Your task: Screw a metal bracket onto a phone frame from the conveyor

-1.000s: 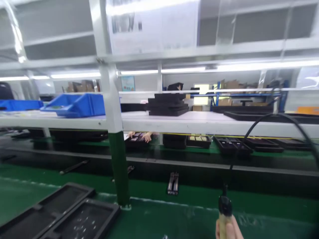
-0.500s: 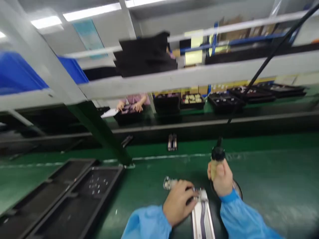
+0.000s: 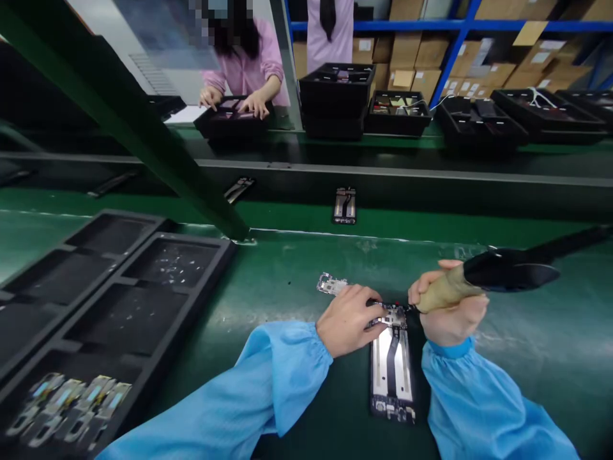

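Observation:
An opened phone (image 3: 391,364), its back off, lies lengthwise on the green bench with circuit boards, metal plates and a dark flex cable showing. Bent over its far end, my left hand (image 3: 352,319) presses fingers and thumb on the upper board. My right hand (image 3: 447,313) is wrapped round the tan handle of an electric screwdriver (image 3: 443,291), tilted with its black cord end up and to the right. The tool's tip reaches the phone's upper right corner; whether it touches a screw I cannot tell. A small circuit-board piece (image 3: 331,284) lies just beyond my left hand.
Black compartment trays (image 3: 158,338) on the left hold tiny parts and several metal phone parts (image 3: 67,409). A green post (image 3: 191,185) slants down to the bench. Another opened phone (image 3: 345,206) lies farther back. Across, a person (image 3: 244,70) works at a black bin (image 3: 230,124).
The view has tipped downward. My right hand has swung the screwdriver from upright to tilted, bringing its tip to the phone's corner. My left hand stays on the phone.

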Action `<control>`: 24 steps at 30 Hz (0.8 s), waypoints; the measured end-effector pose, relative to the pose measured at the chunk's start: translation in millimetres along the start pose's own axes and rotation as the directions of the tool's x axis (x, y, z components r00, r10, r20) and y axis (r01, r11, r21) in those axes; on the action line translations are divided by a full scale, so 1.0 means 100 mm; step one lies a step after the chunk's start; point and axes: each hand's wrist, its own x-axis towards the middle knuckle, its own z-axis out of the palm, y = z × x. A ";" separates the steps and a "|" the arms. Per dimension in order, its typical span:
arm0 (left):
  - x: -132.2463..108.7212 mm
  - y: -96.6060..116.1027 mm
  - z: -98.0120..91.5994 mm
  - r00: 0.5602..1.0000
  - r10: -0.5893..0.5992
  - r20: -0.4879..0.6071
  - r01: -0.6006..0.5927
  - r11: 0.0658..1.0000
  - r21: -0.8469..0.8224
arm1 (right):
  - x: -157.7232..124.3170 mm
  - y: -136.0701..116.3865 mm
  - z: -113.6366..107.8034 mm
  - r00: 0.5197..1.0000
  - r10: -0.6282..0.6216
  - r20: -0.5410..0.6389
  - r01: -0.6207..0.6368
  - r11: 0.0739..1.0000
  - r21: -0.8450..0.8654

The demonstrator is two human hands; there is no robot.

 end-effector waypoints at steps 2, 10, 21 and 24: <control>0.01 0.00 -0.01 1.000 0.002 0.002 -0.002 1.000 -0.003 | -0.02 0.05 0.00 1.000 0.012 0.012 -0.012 1.000 -0.009; 0.01 0.01 -0.01 1.000 0.009 -0.013 -0.009 1.000 0.002 | 0.00 0.12 -0.01 0.999 0.043 0.000 -0.043 0.997 0.064; 0.00 0.01 0.00 1.000 0.003 -0.007 -0.003 1.000 0.011 | -0.04 0.14 0.03 0.999 0.027 0.045 -0.032 0.994 0.106; 0.00 0.00 0.00 1.000 0.005 -0.007 -0.005 1.000 0.013 | 0.00 0.12 0.00 1.000 0.020 0.018 -0.022 0.997 0.076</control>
